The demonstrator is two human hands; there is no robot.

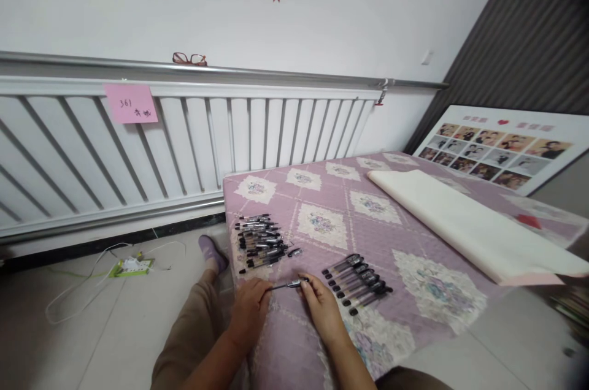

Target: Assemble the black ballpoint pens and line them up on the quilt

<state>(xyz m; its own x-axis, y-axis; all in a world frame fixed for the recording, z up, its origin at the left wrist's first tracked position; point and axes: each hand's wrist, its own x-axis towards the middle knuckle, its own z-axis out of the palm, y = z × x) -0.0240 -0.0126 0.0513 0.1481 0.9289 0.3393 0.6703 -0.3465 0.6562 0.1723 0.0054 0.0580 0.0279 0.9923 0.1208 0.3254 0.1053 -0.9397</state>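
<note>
**penfan22:** What were the hands doing there?

**deskrat:** Both pinched one black gel pen (289, 284), held level just above the quilted lilac bedspread (322, 194). Left hand (248, 307) gripped the thin tip end, right hand (322, 307) the cap end. Loose pile of pens (262, 241) to the left, neat row of pens (358, 282) to the right.

**penfan22:** Tricky to handle?

**deskrat:** Doubt it. Looked light, stiff, smooth plastic, maybe slippery. I'd hold the barrel, not the tip. Bedspread looked soft and padded.
</note>
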